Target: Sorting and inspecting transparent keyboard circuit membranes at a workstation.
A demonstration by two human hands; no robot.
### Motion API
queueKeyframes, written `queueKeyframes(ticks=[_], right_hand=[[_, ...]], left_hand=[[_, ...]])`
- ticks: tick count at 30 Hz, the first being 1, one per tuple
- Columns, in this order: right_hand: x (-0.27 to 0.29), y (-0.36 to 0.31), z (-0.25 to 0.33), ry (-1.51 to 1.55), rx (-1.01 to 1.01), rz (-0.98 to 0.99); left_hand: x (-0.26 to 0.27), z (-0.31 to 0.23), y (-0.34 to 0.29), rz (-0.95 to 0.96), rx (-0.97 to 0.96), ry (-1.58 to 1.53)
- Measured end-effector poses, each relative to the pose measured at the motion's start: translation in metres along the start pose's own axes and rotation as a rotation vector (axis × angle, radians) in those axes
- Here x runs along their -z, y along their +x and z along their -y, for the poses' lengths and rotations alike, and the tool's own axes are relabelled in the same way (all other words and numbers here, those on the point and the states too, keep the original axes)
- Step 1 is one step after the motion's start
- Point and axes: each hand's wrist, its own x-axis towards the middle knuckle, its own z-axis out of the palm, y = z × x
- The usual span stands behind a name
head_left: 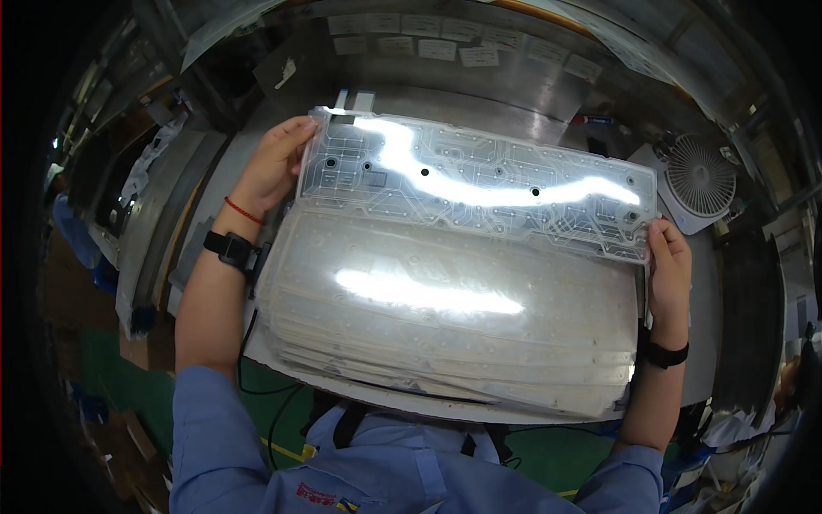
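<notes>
A clear keyboard membrane sheet (462,163) with printed circuit lines and a few dark round spots is stretched between my hands, glare running across it. My left hand (282,158) pinches its upper left end, near two short flat tails (363,102). At the lower right corner my right hand (669,261) grips the edge with thumb and fingers. Just below and partly behind the sheet lies a thick stack of similar clear sheets (445,338), hazy and slightly fanned at the near side.
A small white fan (698,176) stands at the right of the worktable. A marker pen (592,120) lies near the back panel, where several paper labels (479,56) are stuck. A dark cable (248,368) hangs by the table's left front edge, above a green floor (128,385).
</notes>
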Motion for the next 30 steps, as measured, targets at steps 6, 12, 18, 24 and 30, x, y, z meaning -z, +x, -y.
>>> queueKeyframes(ticks=[6, 12, 18, 24, 30], right_hand=[[0.006, -0.002, 0.004, 0.037, 0.062, -0.033], [0.007, 0.0, 0.003, 0.058, 0.106, -0.024], [-0.009, -0.005, 0.015, 0.026, 0.137, 0.013], [0.0, -0.002, 0.006, 0.041, 0.129, 0.017], [-0.006, -0.004, 0.01, 0.06, 0.125, 0.029]], left_hand=[[0.018, -0.005, -0.002, 0.178, -0.148, -0.252], [0.0, -0.002, -0.005, -0.068, -0.123, -0.22], [-0.003, -0.004, -0.003, 0.107, -0.044, -0.01], [-0.008, -0.005, -0.005, 0.131, 0.117, 0.06], [-0.012, -0.009, -0.008, 0.115, 0.155, 0.118]])
